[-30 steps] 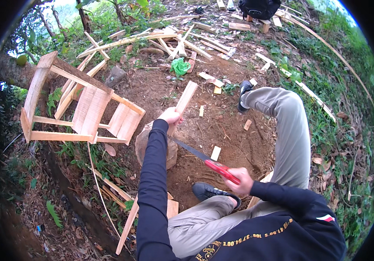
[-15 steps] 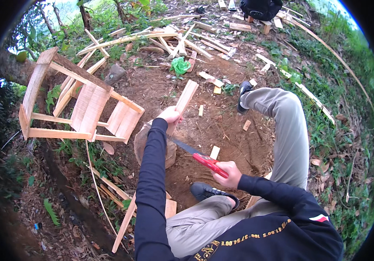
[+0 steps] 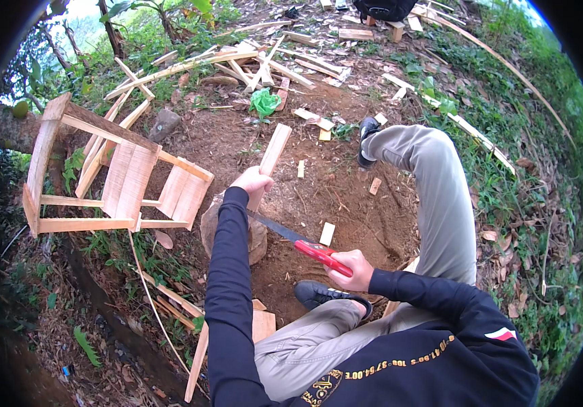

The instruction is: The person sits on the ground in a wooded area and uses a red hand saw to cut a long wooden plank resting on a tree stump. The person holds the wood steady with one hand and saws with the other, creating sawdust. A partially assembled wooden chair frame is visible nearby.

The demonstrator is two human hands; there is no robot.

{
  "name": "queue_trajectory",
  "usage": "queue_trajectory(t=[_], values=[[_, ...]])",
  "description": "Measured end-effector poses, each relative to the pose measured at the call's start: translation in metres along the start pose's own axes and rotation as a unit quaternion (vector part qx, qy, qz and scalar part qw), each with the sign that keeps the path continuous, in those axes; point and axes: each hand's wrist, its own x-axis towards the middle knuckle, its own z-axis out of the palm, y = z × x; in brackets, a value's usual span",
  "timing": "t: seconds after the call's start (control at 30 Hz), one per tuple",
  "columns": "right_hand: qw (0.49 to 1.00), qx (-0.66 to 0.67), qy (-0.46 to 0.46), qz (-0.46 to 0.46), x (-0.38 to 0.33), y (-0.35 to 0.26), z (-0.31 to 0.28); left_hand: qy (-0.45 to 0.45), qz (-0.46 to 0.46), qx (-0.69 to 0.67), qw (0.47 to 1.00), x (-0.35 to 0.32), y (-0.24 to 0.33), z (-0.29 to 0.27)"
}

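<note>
- The board (image 3: 276, 150) stood aslant mid-frame above the stump (image 3: 259, 241), the left hand (image 3: 254, 180) in a closed grip around it.
- The right hand (image 3: 351, 269) clasped the saw (image 3: 305, 247), pushed boardward within the last second, so less blade showed.

Saw handle (image 3: 315, 251) is red, blade (image 3: 274, 228) dk gray. Wood strip (image 3: 276, 146) is lt tan; stump (image 3: 258, 244) is a bit browner. Wood frame (image 3: 128, 178) is pinkish tan w/ thin grain lines. Shirt (image 3: 441, 373) is black w/ yellow print & a red/white patch (image 3: 501, 334). Pants (image 3: 441, 190) are lt gray-tan. Nearer shoe (image 3: 315, 293) is black w/ white stripes. Plastic (image 3: 264, 103) is bright green, backpack (image 3: 385, 8) black, dirt (image 3: 349, 220) brown, rock (image 3: 164, 125) gray, plants (image 3: 498, 186) green, dry leaves (image 3: 490, 235) tan-brown.
</note>
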Motion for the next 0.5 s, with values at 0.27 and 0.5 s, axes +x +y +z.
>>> queue_trajectory(t=[0.27, 0.5], values=[[1.000, 0.015, -0.005, 0.016, 0.005, -0.006, 0.002, 0.032, 0.052, 0.064, 0.996, 0.010, -0.030, -0.008], [0.999, 0.031, -0.008, 0.027, 0.007, -0.009, 0.001, 0.051, 0.021, 0.094, 0.994, 0.004, -0.026, -0.015]])
